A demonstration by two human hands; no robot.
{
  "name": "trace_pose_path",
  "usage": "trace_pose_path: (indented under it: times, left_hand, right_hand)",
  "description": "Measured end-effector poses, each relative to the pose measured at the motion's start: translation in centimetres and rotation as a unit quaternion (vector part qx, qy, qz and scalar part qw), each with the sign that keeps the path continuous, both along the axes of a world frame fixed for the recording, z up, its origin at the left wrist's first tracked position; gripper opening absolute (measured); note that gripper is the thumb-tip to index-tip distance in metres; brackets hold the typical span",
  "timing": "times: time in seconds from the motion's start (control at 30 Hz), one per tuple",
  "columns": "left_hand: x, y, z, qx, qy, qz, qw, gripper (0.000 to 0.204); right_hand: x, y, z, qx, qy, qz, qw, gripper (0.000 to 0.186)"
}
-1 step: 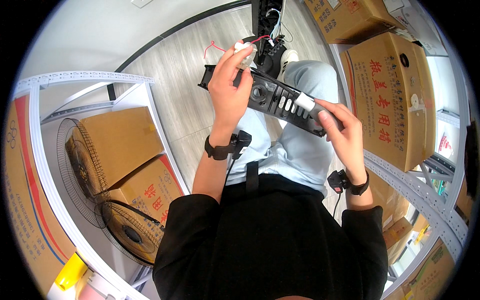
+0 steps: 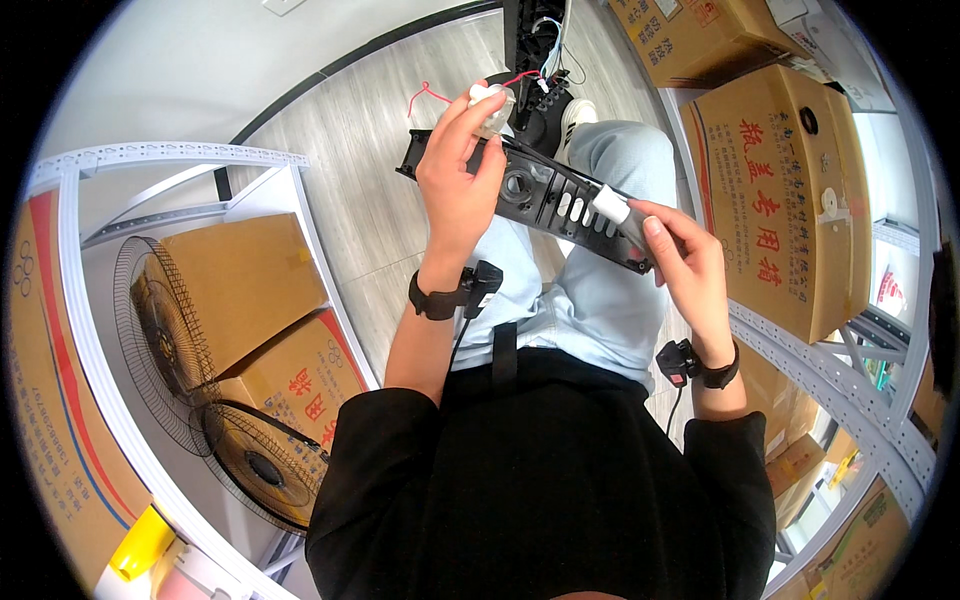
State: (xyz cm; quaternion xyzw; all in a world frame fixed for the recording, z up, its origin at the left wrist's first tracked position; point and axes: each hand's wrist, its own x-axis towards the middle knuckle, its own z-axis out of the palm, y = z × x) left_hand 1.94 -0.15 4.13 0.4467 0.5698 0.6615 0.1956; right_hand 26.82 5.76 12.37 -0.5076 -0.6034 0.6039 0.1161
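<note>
From my end on the head cam, the biggest stuff is 2 pale metal racks, the left rack (image 2: pixel 180 155) and the right rack (image 2: pixel 835 370). A big cardboard box (image 2: pixel 765 210) sits by the right rack, and 2 round black fan guards (image 2: pixel 262 468) lean by the boxes on the left. Next down, a long black slotted panel (image 2: pixel 545 205) slants over the legs, under both hands. My right hand (image 2: pixel 692 262) is gripping the grey handle of a white-collared screwdriver (image 2: pixel 609 205), its shaft running along the panel toward my left hand (image 2: pixel 463 185). That hand's fingers are pinched on a small clear-and-white piece (image 2: pixel 498 112), near a thin red wire (image 2: pixel 427 90). The tip's probably behind those fingers, hard to see.
</note>
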Motion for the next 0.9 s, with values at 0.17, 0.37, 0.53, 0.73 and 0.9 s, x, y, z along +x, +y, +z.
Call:
trace_pose_path:
  times: [0.17,0.37,0.53,0.73,0.9]
  left_hand:
    - [0.1,0.1,0.2,-0.008,0.007,-0.012,1.0,0.047]
    - [-0.3,-0.1,-0.2,0.001,0.014,-0.017,1.0,0.047]
    - [-0.6,-0.2,-0.1,-0.005,0.031,-0.016,0.999,0.046]
    - [-0.9,-0.1,-0.2,-0.012,0.073,-0.017,0.997,0.046]
    - [-0.9,-0.2,-0.4,0.004,0.031,-0.026,0.999,0.047]
  right_hand:
    - [0.7,0.0,-1.6,0.1,0.071,0.064,0.99,0.032]
    - [0.6,0.5,-1.5,-0.082,0.105,0.05,0.99,0.033]
    - [0.5,0.9,-2.5,-0.157,0.143,-0.008,0.977,0.035]
    - [1.0,1.5,-3.1,-0.298,0.164,0.031,0.94,0.042]
    - [0.5,0.7,-2.5,-0.266,0.199,0.023,0.943,0.037]
